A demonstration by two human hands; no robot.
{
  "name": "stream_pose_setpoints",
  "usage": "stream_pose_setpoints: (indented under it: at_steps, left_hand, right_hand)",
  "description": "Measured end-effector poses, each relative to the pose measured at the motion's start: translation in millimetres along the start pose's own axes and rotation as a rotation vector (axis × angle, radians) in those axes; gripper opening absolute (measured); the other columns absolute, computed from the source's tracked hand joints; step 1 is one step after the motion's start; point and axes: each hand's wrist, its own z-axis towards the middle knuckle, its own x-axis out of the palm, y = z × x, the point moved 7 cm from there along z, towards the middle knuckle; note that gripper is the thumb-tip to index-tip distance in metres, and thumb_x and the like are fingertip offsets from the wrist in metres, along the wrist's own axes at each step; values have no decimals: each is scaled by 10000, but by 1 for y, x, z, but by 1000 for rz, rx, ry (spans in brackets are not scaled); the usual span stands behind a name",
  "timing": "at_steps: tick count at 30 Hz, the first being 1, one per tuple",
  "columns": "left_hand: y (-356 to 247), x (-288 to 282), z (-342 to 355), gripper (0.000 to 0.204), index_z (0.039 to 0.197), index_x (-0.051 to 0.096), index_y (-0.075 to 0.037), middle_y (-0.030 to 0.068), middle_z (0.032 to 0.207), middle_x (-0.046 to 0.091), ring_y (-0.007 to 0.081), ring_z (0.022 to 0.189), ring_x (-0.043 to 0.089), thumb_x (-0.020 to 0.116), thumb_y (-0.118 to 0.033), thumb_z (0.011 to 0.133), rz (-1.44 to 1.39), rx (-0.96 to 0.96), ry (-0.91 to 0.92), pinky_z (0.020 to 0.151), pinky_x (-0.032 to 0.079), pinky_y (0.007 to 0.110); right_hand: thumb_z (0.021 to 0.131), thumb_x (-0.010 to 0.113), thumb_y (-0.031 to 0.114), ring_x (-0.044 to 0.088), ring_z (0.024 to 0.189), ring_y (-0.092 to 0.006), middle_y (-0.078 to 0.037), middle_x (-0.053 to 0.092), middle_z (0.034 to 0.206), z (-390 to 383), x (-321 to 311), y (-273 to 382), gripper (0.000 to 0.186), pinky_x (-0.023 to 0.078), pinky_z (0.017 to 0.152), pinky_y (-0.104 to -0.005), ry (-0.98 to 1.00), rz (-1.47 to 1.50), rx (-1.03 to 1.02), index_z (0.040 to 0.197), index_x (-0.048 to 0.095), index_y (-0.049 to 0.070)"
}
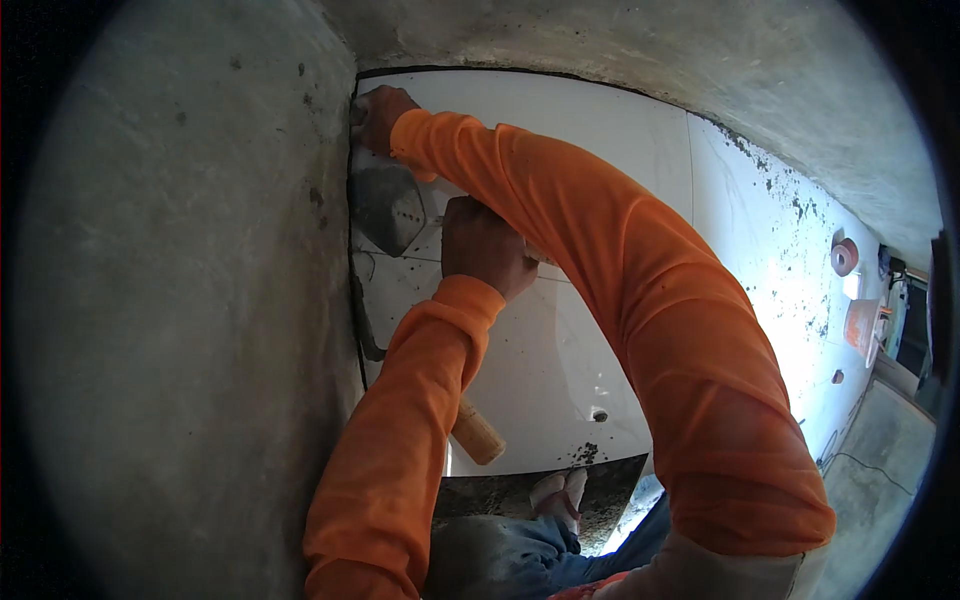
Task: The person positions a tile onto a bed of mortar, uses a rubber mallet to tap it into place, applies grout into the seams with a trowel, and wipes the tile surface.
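Note:
My left hand (487,250) is wrapped round the handle of a trowel, whose pale end pokes out to the right of the fist. The trowel's grey, mortar-smeared blade (388,212) lies low over the white tiles (540,340), beside the left wall. Crossing above it, my right arm reaches to the far left corner. There my right hand (383,120) is closed against the gap between tile and wall; its fingertips and anything in them are hidden. A wooden tool handle (478,436) shows beneath my left forearm, its other end covered.
Rough concrete walls (200,300) rise at left and back. Grey crumbs and a small lump (600,416) lie on the tiles. Farther right are a reddish roll (845,257) and a bucket (861,325). A dark strip (480,500) borders the near tile edge, by my foot.

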Motion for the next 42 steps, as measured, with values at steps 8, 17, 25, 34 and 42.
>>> stream_pose_setpoints:
  at_steps: [8,17,25,34,42]
  left_hand:
    - [5,-6,-5,342,918,607,-67,100,896,620,286,891,579,750,-181,628,61,5,-60,833,427,409]
    - [-5,1,0,413,1011,582,-48,112,945,615,308,950,566,734,-214,665,25,-4,-114,901,401,430]
    - [10,-5,-9,427,1047,555,-48,111,993,604,301,991,551,707,-261,709,53,-63,-28,913,394,417]
    - [2,-9,-3,397,965,573,-71,88,885,616,276,897,578,726,-295,676,102,-26,-103,824,431,395]
    - [2,-4,-1,257,771,587,-105,52,769,592,243,767,572,748,-197,593,135,-40,-1,710,428,365]
  right_hand:
    - [744,655,228,612,929,-339,-204,634,981,3,17,9,313,504,808,-397,52,9,-10,1002,649,50]
    - [724,656,216,559,969,-361,-176,590,999,13,25,-27,242,459,857,-413,-169,-112,-172,931,680,93]
    - [754,643,200,535,1068,-323,-182,557,1127,-11,27,13,422,461,875,-416,131,-192,-68,1089,540,-35]
    - [722,660,218,574,1026,-305,-135,612,1091,1,28,-2,391,465,885,-397,153,-255,-108,1105,623,148]
    - [785,562,309,564,1051,-290,-75,598,1160,-7,-4,-13,391,445,916,-376,119,-180,-85,1155,605,191]
